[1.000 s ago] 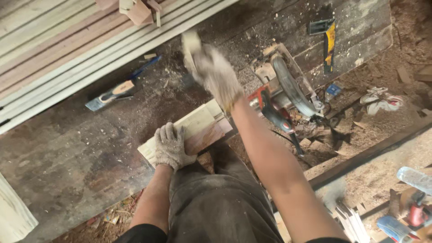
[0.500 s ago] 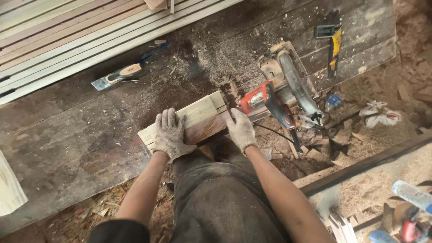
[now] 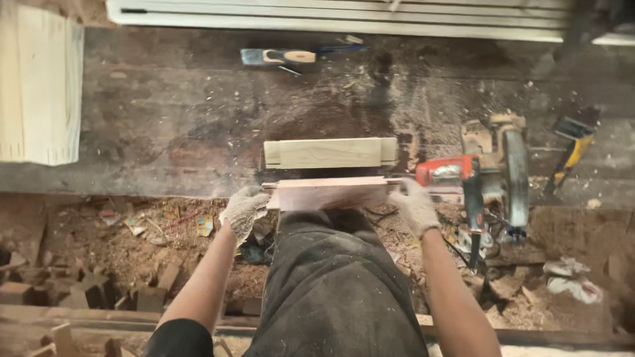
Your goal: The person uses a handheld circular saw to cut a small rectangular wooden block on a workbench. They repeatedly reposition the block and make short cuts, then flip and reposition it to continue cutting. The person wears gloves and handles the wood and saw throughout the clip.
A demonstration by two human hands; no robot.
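A short, flat, reddish-brown wooden board is held level at the near edge of the dark, sawdust-strewn wooden table, just above the person's knee in dark trousers. It is judged to be stiff and fairly light, a sawn offcut with rough faces that should not slip in gloves; its corners could chip or splinter if knocked. It is best taken by its two short ends, which is how it is held.

The left hand, in a pale knitted work glove, is wrapped around the board's left end, its grip narrow and closed on the wood. The right hand, gloved alike, is closed on the board's right end in the same way; how far the fingers reach underneath cannot be told.

Just beyond the board, a pale rectangular block of light wood lies flat on the table, parallel to it and slightly apart. To the board's right a red and grey circular saw rests on the table edge, very near the right hand. Farther right lies a yellow and black hand tool. Well beyond the board a blue-handled tool with a wooden grip lies near long pale planks
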